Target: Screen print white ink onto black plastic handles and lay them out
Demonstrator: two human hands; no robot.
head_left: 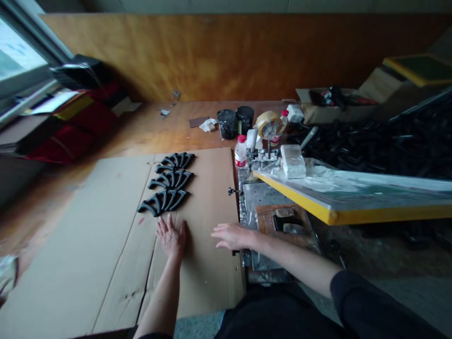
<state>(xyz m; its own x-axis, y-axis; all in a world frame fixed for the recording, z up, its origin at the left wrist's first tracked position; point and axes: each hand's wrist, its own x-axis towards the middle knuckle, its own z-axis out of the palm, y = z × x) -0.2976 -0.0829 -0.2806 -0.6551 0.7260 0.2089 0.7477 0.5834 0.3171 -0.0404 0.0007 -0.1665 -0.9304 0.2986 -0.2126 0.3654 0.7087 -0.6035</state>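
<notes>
While both hands lie flat and empty on the cardboard sheet [88, 245], left hand [171, 238] with fingers spread, right hand [231, 235] open, three rows of glossy black curved parts [168, 188] sit at twelve o'clock of the left hand.

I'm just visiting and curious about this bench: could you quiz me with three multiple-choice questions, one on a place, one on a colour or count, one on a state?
1. Where do the black curved parts lie?
A. on the cardboard
B. in a box
C. on the floor

2. What colour is the screen frame edge?
A. red
B. yellow
C. blue

3. How is the left hand?
A. gripping a bottle
B. closed in a fist
C. flat and open

Answers: 1 A, the parts sit in rows on the cardboard, beyond the left hand. 2 B, its near edge is yellow. 3 C, its fingers are spread on the cardboard, holding nothing.
</notes>
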